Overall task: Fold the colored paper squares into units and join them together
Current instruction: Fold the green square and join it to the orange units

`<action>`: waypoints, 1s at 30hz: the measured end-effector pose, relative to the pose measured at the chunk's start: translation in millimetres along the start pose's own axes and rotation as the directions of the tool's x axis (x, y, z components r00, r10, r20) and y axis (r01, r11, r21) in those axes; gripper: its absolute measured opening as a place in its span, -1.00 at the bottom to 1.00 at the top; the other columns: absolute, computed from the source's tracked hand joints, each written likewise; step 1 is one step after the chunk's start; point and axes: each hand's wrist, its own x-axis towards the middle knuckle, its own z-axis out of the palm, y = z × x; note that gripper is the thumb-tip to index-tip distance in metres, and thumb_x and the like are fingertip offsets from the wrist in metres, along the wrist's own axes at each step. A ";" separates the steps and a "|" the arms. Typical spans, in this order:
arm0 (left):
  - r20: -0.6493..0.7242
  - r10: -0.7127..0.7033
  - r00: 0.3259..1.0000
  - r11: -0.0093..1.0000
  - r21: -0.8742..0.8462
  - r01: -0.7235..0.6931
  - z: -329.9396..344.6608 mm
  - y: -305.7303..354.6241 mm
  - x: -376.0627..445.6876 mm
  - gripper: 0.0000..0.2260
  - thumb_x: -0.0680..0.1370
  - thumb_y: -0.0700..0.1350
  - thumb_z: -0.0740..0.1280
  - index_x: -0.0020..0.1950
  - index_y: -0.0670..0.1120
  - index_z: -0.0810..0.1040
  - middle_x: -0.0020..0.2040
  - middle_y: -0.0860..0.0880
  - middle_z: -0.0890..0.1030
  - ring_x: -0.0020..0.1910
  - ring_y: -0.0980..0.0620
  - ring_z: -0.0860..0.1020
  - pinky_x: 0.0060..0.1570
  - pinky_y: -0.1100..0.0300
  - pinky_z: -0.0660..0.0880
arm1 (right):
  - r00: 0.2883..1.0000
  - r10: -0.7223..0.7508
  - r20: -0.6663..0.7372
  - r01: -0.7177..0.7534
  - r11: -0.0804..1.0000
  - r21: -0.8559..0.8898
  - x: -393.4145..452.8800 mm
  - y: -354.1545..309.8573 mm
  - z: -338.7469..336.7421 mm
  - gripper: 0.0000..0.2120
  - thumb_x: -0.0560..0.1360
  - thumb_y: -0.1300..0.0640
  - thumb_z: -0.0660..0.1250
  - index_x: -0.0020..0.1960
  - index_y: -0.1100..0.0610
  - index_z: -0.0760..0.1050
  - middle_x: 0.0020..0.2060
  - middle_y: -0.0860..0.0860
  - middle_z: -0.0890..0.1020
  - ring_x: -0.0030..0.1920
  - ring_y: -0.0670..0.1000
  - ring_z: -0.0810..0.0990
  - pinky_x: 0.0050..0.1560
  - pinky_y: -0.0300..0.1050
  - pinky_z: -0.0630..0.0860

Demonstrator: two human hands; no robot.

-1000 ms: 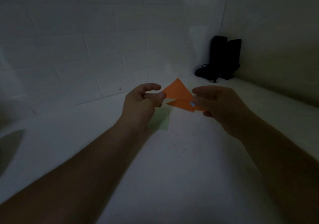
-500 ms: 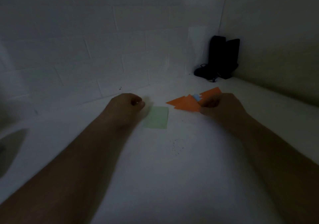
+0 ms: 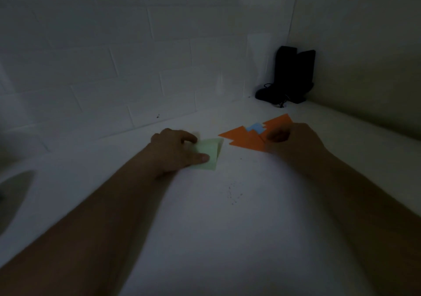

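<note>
Left hand (image 3: 176,152) pinches the pale green paper square (image 3: 208,154) flat on the white table (image 3: 227,227), far edge lifting. Right hand (image 3: 293,140), curled, pins the folded orange paper units (image 3: 246,139), which lie just right of the green square.

You have a pale green paper square (image 3: 208,154) at the centre of the frame. Right of it sits the bright orange folded paper (image 3: 247,139), with a small light blue piece (image 3: 257,128) showing at its upper middle. The worktop (image 3: 227,227) is plain white, flecked with tiny dark specks (image 3: 233,194) below centre. The tiled wall (image 3: 136,56) at the upper left is white, and the objects (image 3: 289,74) in the upper right corner are black.
</note>
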 end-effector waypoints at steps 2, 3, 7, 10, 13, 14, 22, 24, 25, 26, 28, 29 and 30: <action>0.006 0.008 1.000 0.999 -0.031 -0.007 -0.7 -0.5 0.1 -0.36 0.37 0.40 0.48 0.39 0.20 0.54 0.38 -0.05 0.52 0.37 -0.13 0.47 0.43 -0.03 0.36 | 0.999 -0.003 -0.052 0.005 1.000 0.030 0.1 -2.9 0.9 -0.91 0.44 0.08 0.51 -0.11 -0.08 0.64 -0.17 -0.13 0.66 -0.09 -0.10 0.62 -0.16 -0.27 0.44; 0.013 0.010 1.000 0.999 -0.039 -0.009 -0.6 -1.0 0.2 -0.37 0.37 0.40 0.49 0.38 0.20 0.55 0.37 -0.04 0.52 0.36 -0.12 0.47 0.43 -0.03 0.37 | 0.997 -0.005 -0.073 0.009 0.999 0.047 0.4 -3.9 1.1 -0.93 0.44 0.06 0.51 -0.11 -0.06 0.65 -0.18 -0.11 0.66 -0.09 -0.07 0.63 -0.12 -0.21 0.46; 0.004 0.023 1.000 0.987 -0.162 -0.022 1.7 -2.6 0.8 -0.49 0.33 0.33 0.56 0.22 0.20 0.63 0.23 0.04 0.58 0.20 -0.02 0.56 0.25 0.06 0.50 | 0.992 0.010 -0.130 0.008 0.991 0.135 1.4 -7.5 -0.8 -0.85 0.39 0.00 0.55 -0.06 -0.04 0.67 -0.15 -0.07 0.70 -0.07 -0.02 0.67 0.02 0.00 0.62; -0.062 0.107 0.992 0.956 -0.267 -0.119 5.8 0.7 -2.7 -0.59 0.39 0.13 0.61 0.18 0.17 0.60 0.09 0.10 0.60 0.02 0.08 0.59 0.00 0.21 0.52 | 0.985 -0.012 -0.170 0.038 0.988 0.150 -3.2 -15.7 2.7 -0.91 0.43 0.08 0.51 -0.09 -0.06 0.65 -0.16 -0.07 0.69 -0.08 -0.03 0.65 -0.03 -0.04 0.60; -0.122 0.199 0.972 0.913 -0.338 -0.229 9.6 9.2 -7.6 -0.53 0.42 -0.01 0.61 0.24 0.20 0.50 -0.03 0.10 0.65 -0.15 0.14 0.63 -0.18 0.30 0.55 | 0.984 -0.094 -0.150 0.108 0.990 0.088 -12.1 -27.6 9.9 -0.90 0.47 0.09 0.47 -0.14 -0.10 0.61 -0.24 -0.09 0.65 -0.23 -0.13 0.59 -0.22 -0.20 0.51; -0.132 0.214 0.968 0.891 -0.380 -0.249 10.5 12.7 -8.9 -0.49 0.44 -0.06 0.60 0.28 0.20 0.46 -0.06 0.06 0.66 -0.21 0.12 0.65 -0.21 0.24 0.59 | 0.985 -0.116 -0.130 0.129 0.987 0.092 -14.6 -30.8 11.5 -0.92 0.48 0.08 0.47 -0.14 -0.09 0.61 -0.28 -0.07 0.65 -0.31 -0.15 0.57 -0.29 -0.24 0.47; 0.005 0.271 0.963 0.383 -0.918 -0.103 16.9 28.4 -9.2 -0.45 0.48 -0.43 0.45 0.42 -0.09 0.51 0.16 -0.25 0.70 0.18 -0.34 0.65 0.23 -0.34 0.54 | 0.982 -0.118 0.149 0.062 0.940 0.334 -24.2 -44.2 12.5 -0.64 0.54 -0.08 0.42 0.30 -0.05 0.52 -0.08 -0.11 0.64 -0.27 -0.24 0.59 -0.36 -0.41 0.43; 0.048 0.349 0.936 0.281 -0.958 -0.055 19.6 32.0 -11.4 -0.52 0.53 -0.47 0.35 0.43 -0.20 0.50 0.25 -0.28 0.65 0.25 -0.30 0.62 0.24 -0.15 0.59 | 0.978 -0.097 0.184 -0.003 0.879 0.477 -25.1 -46.5 14.4 -0.60 0.51 0.01 0.47 0.32 -0.03 0.51 -0.11 -0.12 0.69 -0.27 -0.22 0.62 -0.32 -0.30 0.47; 0.061 0.373 0.926 0.255 -0.966 -0.039 20.8 34.5 -13.2 -0.54 0.54 -0.47 0.33 0.43 -0.21 0.50 0.26 -0.27 0.64 0.26 -0.28 0.62 0.22 -0.09 0.61 | 0.977 -0.104 0.187 -0.011 0.850 0.527 -25.3 -47.0 14.4 -0.63 0.50 0.09 0.48 0.28 0.00 0.54 -0.16 -0.12 0.71 -0.26 -0.20 0.64 -0.30 -0.25 0.48; 0.073 0.382 0.921 0.240 -0.970 -0.023 22.0 36.6 -14.3 -0.55 0.55 -0.45 0.33 0.43 -0.22 0.51 0.27 -0.26 0.64 0.25 -0.27 0.62 0.20 -0.06 0.62 | 0.977 -0.120 0.179 -0.001 0.828 0.561 -25.6 -47.0 13.7 -0.70 0.50 0.18 0.48 0.21 0.04 0.57 -0.21 -0.10 0.72 -0.25 -0.16 0.66 -0.28 -0.22 0.50; 0.081 0.386 0.919 0.229 -0.973 -0.010 24.2 40.6 -16.3 -0.62 0.58 -0.40 0.33 0.40 -0.23 0.53 0.26 -0.26 0.65 0.22 -0.24 0.64 0.13 -0.01 0.65 | 0.979 -0.141 0.149 0.025 0.804 0.594 -26.4 -47.0 11.5 -0.79 0.48 0.29 0.47 0.07 0.09 0.62 -0.24 -0.02 0.72 -0.21 -0.04 0.68 -0.23 -0.15 0.59; 0.075 0.376 0.924 0.221 -0.975 -0.011 24.3 42.5 -17.9 -0.66 0.61 -0.36 0.32 0.38 -0.25 0.54 0.24 -0.26 0.66 0.18 -0.22 0.66 0.08 0.01 0.66 | 0.981 -0.134 0.138 0.026 0.803 0.596 -26.6 -46.6 10.9 -0.80 0.48 0.32 0.47 0.04 0.09 0.62 -0.23 0.02 0.73 -0.19 0.01 0.69 -0.19 -0.10 0.64; 0.065 0.351 0.934 0.211 -0.977 -0.012 24.2 44.2 -19.3 -0.70 0.62 -0.33 0.31 0.35 -0.26 0.56 0.21 -0.27 0.67 0.12 -0.20 0.67 0.01 0.03 0.67 | 0.983 -0.124 0.136 0.020 0.808 0.589 -26.5 -46.1 11.3 -0.80 0.47 0.33 0.47 0.02 0.09 0.63 -0.21 0.04 0.73 -0.16 0.06 0.70 -0.13 -0.05 0.67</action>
